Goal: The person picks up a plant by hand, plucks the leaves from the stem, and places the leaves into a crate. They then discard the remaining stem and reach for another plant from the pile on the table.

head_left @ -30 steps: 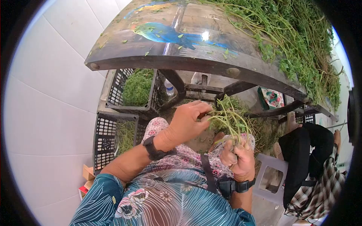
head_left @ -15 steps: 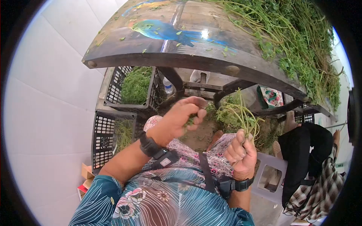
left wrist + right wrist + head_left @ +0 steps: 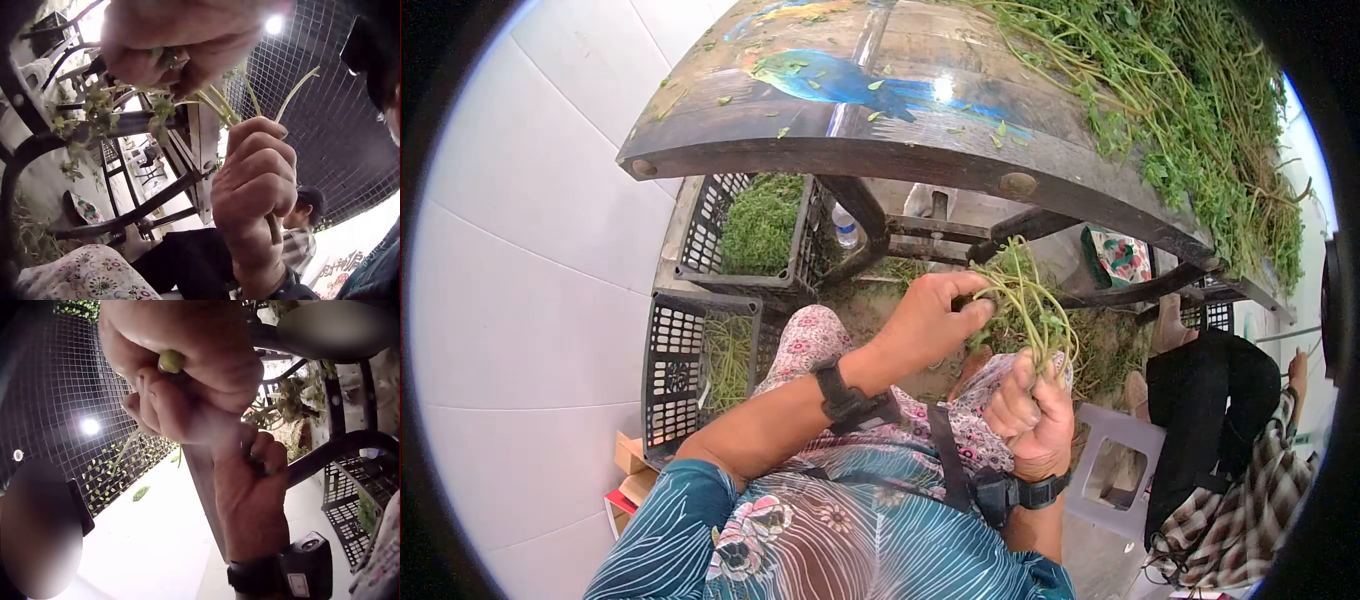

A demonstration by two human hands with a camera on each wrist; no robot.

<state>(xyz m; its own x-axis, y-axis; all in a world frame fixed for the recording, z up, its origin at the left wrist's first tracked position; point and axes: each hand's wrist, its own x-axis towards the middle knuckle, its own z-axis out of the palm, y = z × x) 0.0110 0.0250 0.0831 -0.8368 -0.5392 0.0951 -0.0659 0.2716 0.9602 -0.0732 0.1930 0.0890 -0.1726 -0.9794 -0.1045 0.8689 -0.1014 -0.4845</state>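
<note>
A small bunch of leafy green stems (image 3: 1032,318) stands up out of my right hand (image 3: 1032,412), whose fingers wrap round its lower end. In the right wrist view a cut stem end (image 3: 170,361) pokes out of that fist. My left hand (image 3: 928,322) is at the upper left of the bunch, thumb and forefinger pinching its leafy stems. Seen from the left wrist, leaves (image 3: 164,112) hang below the left fingers, and pale stems (image 3: 219,103) run across to the right fist (image 3: 256,175).
A wooden table (image 3: 800,160) stands ahead, heaped with greens (image 3: 1190,120) at its right. Two black crates (image 3: 662,370) holding greens sit at lower left. More greens lie on the floor (image 3: 1110,350). A plastic stool (image 3: 1115,460) and a seated person (image 3: 1220,420) are at right.
My left hand first drew left, away from the bunch, with green bits in its fingers, then came back right to the stems. The right hand kept its grip and tilted the bunch slightly.
</note>
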